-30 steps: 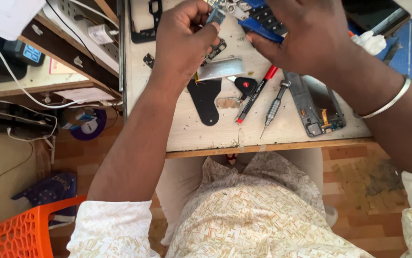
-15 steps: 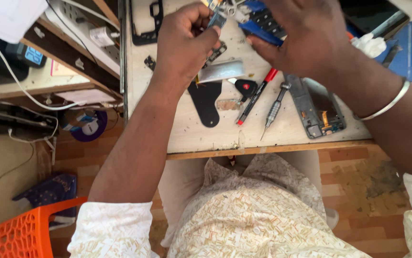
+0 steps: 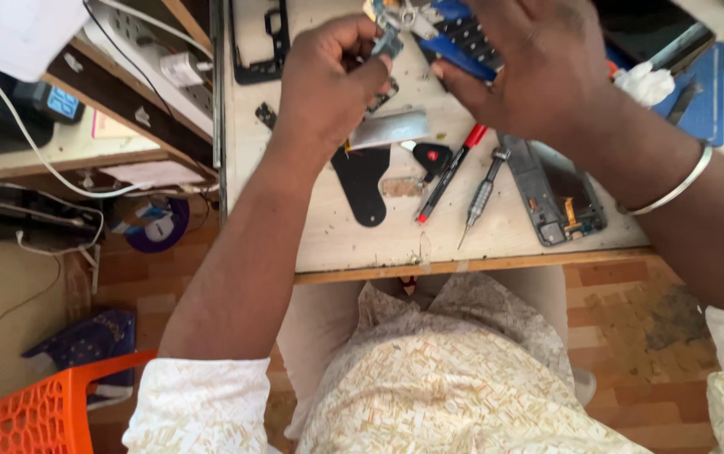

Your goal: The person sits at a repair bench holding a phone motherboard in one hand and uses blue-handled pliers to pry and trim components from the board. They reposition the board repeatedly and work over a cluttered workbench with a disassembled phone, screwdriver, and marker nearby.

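Note:
My left hand (image 3: 328,84) pinches a small grey-blue part (image 3: 389,42) between thumb and fingers at the far edge of the wooden table (image 3: 362,244). Beside it, almost touching, my right hand (image 3: 534,71) grips a blue phone body (image 3: 463,46) with a dark keypad grid; a metal bangle (image 3: 673,187) sits on that wrist. The fingers hide most of the phone body. Small shiny metal bits show where the part meets the phone body.
Below the hands lie a metal plate (image 3: 387,128), a black pick-shaped piece (image 3: 362,181), a red-and-black screwdriver (image 3: 450,172), a silver screwdriver (image 3: 481,193) and an opened phone frame (image 3: 555,189). A power strip (image 3: 152,59) and cables sit left; an orange basket (image 3: 34,412) stands on the floor.
My left hand has turned the small part slightly and brought it closer to the blue phone body. The right hand stays in place.

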Available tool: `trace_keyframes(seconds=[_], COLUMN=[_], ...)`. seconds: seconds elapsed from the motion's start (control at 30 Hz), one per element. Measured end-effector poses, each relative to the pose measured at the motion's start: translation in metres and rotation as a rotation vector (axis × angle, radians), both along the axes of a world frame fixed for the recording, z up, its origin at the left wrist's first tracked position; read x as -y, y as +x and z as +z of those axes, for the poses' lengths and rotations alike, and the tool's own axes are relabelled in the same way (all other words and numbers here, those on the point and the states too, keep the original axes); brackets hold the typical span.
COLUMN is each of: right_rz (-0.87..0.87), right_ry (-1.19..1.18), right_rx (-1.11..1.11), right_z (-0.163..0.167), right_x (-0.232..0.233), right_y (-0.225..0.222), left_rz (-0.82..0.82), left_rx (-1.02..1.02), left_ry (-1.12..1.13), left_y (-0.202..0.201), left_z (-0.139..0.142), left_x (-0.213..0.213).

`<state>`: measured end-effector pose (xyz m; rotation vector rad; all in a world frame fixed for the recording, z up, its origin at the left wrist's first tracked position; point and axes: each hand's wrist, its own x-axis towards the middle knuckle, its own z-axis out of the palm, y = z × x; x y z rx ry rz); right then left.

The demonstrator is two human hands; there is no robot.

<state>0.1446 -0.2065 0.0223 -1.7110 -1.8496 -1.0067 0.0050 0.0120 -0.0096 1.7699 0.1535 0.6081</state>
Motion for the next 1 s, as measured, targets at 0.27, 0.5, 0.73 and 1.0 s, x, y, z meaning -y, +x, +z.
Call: trace_keyframes(seconds=[0.27,0.5,0.73,1.0], right_rz=[-0.007,-0.009,-0.022,-0.01], right_ry=[-0.022,0.021,0.003,0.0], right_rx=[-0.018,0.029,0.01,0.038], right_z=[-0.006,-0.014,-0.014,-0.006], right_x=[0.001,0.001,0.001,0.001], right_y=[0.002,0.007,0.006,0.004], left_rz=[-0.015,-0.021,0.0,-0.012], left_rx=[0.012,0.039,0.05,0.028], left_ry=[-0.006,0.032,0.168,0.146], left_y=[0.0,0.002,0.001,-0.001], left_z=[-0.002,-0.004,-0.003,0.0], left_x=[-0.002,-0.002,0.0,0.001])
